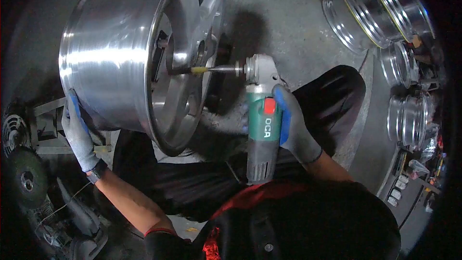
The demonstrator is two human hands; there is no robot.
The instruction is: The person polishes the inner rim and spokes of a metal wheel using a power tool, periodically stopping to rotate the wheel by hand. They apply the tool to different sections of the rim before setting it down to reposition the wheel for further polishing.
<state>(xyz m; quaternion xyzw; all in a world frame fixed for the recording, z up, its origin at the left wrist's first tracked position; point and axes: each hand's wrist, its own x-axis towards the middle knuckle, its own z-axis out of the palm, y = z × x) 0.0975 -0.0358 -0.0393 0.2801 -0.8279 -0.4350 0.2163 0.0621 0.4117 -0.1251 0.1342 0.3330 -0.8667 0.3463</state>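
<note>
I am holding the grinder [263, 132] in a fully closed right hand [294, 125], with the left hand [77, 135] curled over the wheel rim [110, 53], and I am favouring light, steady pressure on the bit [211, 69].

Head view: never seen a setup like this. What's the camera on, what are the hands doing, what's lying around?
There is no robot here. The single picture comes from a camera worn on a person's head, looking down at their own gloved hands. The left hand lies palm-on against the lower edge of a big shiny wheel. The right hand grips a green grinder marked DCA, fingers wrapped around its body. The grinder's long bit reaches into the wheel near the hub. The person's legs, in dark trousers, fill the middle. More rims are stacked at the upper right on the grey floor.
</note>
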